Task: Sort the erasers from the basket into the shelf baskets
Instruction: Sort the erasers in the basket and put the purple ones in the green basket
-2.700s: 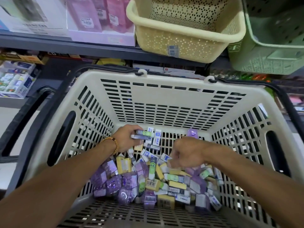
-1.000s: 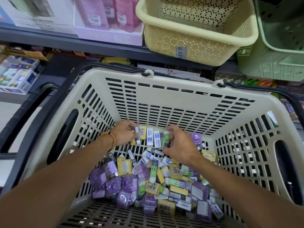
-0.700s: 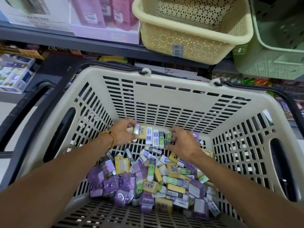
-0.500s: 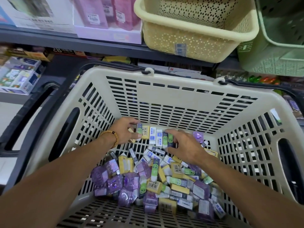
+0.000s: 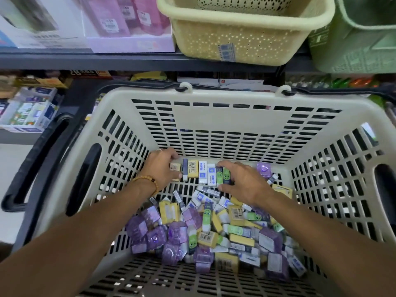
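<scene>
A large beige slotted basket (image 5: 216, 125) holds a heap of wrapped erasers (image 5: 214, 230) in purple, yellow, green and white. Against its far wall stands a side-by-side row of erasers (image 5: 203, 173). My left hand (image 5: 161, 168) grips the row's left end, fingers curled over a yellow-and-white eraser. My right hand (image 5: 242, 182) grips the right end, thumb and fingers around the two green erasers. A yellow shelf basket (image 5: 240, 35) and a green shelf basket (image 5: 360, 39) sit on the shelf above.
Pink and white boxes (image 5: 120, 22) stand on the grey shelf (image 5: 85, 60) left of the yellow basket. Small boxes (image 5: 27, 110) fill a lower shelf at the left. The beige basket's black handles (image 5: 36, 159) hang down at its sides.
Both hands went from picking single erasers to lining them up at the far wall. The row has grown and my hands now close on its two ends.
</scene>
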Action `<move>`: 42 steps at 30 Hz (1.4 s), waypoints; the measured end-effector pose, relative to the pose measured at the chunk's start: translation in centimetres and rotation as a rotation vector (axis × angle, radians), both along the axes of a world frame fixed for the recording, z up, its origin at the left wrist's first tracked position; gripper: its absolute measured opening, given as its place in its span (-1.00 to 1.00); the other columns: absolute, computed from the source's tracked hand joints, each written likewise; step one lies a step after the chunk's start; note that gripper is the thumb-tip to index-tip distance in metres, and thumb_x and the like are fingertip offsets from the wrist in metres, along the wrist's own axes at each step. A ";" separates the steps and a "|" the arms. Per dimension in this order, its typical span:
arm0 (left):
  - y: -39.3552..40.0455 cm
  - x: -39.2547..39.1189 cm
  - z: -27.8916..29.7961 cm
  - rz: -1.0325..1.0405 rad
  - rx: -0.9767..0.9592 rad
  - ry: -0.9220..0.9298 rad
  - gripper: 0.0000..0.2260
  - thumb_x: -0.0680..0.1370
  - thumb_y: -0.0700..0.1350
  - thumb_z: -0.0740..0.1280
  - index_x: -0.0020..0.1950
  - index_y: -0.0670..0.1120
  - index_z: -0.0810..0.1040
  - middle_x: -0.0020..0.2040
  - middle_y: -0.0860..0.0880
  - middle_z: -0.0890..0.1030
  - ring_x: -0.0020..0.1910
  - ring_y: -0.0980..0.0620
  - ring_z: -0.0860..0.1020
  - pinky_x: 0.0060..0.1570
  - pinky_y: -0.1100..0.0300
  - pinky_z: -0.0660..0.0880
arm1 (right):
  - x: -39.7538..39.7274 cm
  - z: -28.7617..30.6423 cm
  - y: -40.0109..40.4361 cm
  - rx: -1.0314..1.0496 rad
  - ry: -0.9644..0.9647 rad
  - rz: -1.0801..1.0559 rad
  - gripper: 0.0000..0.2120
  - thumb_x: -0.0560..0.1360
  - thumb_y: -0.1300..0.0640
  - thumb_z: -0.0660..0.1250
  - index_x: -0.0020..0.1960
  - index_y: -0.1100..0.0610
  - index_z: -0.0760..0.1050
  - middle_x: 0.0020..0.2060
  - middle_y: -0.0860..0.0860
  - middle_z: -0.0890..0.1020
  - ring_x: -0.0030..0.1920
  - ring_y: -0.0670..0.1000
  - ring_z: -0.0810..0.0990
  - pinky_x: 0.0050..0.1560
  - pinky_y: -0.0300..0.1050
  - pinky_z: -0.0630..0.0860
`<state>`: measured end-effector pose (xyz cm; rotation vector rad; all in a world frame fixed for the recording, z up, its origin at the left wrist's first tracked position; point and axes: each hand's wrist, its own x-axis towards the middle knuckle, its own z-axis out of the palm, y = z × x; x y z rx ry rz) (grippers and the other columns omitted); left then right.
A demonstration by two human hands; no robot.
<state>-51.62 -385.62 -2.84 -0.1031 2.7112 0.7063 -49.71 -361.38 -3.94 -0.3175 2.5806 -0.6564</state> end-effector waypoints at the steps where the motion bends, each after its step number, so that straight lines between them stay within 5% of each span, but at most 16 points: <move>1: -0.1 0.2 0.0 -0.024 -0.030 0.015 -0.63 0.39 -0.14 0.54 0.15 -0.04 0.54 0.10 -0.05 0.54 0.11 -0.02 0.52 0.22 0.13 0.48 | -0.1 -0.1 0.0 -0.005 0.001 -0.004 -0.44 0.49 -0.07 0.41 0.42 -0.14 0.29 0.13 0.02 0.53 0.04 0.06 0.52 -0.03 -0.09 0.44; 7: 0.6 1.1 0.3 -0.178 -0.149 0.106 -0.51 0.42 0.19 0.44 0.28 0.04 0.51 0.23 -0.05 0.51 0.25 -0.07 0.45 0.20 0.06 0.44 | -0.2 -0.2 0.0 -0.003 0.020 -0.006 -0.44 0.47 -0.09 0.42 0.41 -0.15 0.30 -0.10 -0.07 0.42 -0.08 0.00 0.43 -0.12 -0.14 0.32; 14: -0.3 0.5 0.5 -0.140 0.019 0.015 -0.54 0.38 -0.13 0.55 0.25 0.01 0.55 0.02 0.01 0.54 0.02 0.06 0.49 0.12 0.16 0.49 | -0.1 -0.5 0.0 0.012 0.016 -0.007 -0.43 0.48 -0.10 0.41 0.41 -0.17 0.27 -0.12 -0.06 0.43 -0.10 0.01 0.45 -0.15 -0.15 0.33; 21: -0.7 1.3 0.6 -0.333 -0.152 0.006 -0.45 0.43 0.03 0.50 0.39 0.02 0.45 0.31 -0.03 0.41 0.36 -0.02 0.32 0.40 0.09 0.28 | 0.0 0.0 -0.2 0.002 0.023 -0.004 -0.39 0.47 -0.08 0.43 0.45 -0.12 0.26 -0.03 -0.01 0.53 -0.08 0.01 0.47 -0.13 -0.13 0.37; 24: -0.7 1.0 0.8 -0.428 -0.218 0.040 -0.49 0.48 -0.14 0.45 0.41 0.01 0.44 0.27 -0.01 0.44 0.30 0.00 0.34 0.38 0.11 0.30 | 0.2 0.2 -0.8 -0.013 0.040 -0.018 -0.36 0.48 -0.04 0.44 0.47 0.02 0.27 0.06 0.02 0.57 0.02 0.07 0.54 -0.05 -0.06 0.49; 28: -0.9 0.4 1.0 -0.395 -0.238 0.070 -0.44 0.47 -0.34 0.34 0.42 0.02 0.41 0.29 0.00 0.43 0.31 0.01 0.32 0.33 0.07 0.38 | 0.0 0.2 -2.2 -0.044 0.062 -0.032 -0.48 0.48 0.02 0.45 0.36 0.14 0.38 -0.18 0.02 0.57 -0.12 0.09 0.57 -0.11 -0.04 0.53; 33: -0.2 0.6 0.7 -0.502 -0.191 0.051 -0.47 0.49 0.02 0.38 0.45 0.06 0.35 0.32 0.04 0.38 0.31 0.03 0.28 0.32 0.01 0.36 | -0.3 0.5 -2.6 -0.091 0.037 -0.030 -0.43 0.49 0.06 0.44 0.43 0.12 0.33 -0.15 -0.01 0.58 -0.13 0.06 0.57 -0.08 0.00 0.55; 36: -0.3 0.6 0.4 -0.518 -0.222 0.088 -0.53 0.54 -0.05 0.36 0.44 0.07 0.36 0.29 0.06 0.38 0.27 0.05 0.28 0.35 0.07 0.33 | -0.4 0.8 -2.0 -0.143 -0.042 -0.039 -0.46 0.53 0.16 0.39 0.46 0.09 0.31 -0.17 -0.04 0.60 -0.12 -0.01 0.59 0.00 -0.02 0.58; 39: 0.9 0.6 1.1 -0.515 -0.227 0.153 -0.67 0.57 -0.06 0.29 0.34 0.02 0.47 0.26 0.03 0.46 0.27 0.03 0.35 0.24 0.10 0.39 | -0.8 1.7 -0.7 -0.135 -0.142 -0.075 -0.72 0.57 0.29 0.25 0.24 0.07 0.47 -0.17 -0.10 0.59 -0.10 -0.06 0.59 0.02 -0.04 0.60; 42: 4.0 1.3 2.5 -0.547 -0.010 0.084 -0.70 0.58 0.02 0.23 0.30 0.02 0.48 0.17 0.01 0.52 0.20 -0.02 0.45 0.12 0.13 0.42 | -0.9 2.9 0.0 -0.084 -0.244 -0.041 -0.79 0.58 0.31 0.22 0.07 0.08 0.56 -0.10 -0.03 0.61 -0.06 0.01 0.61 0.01 0.00 0.61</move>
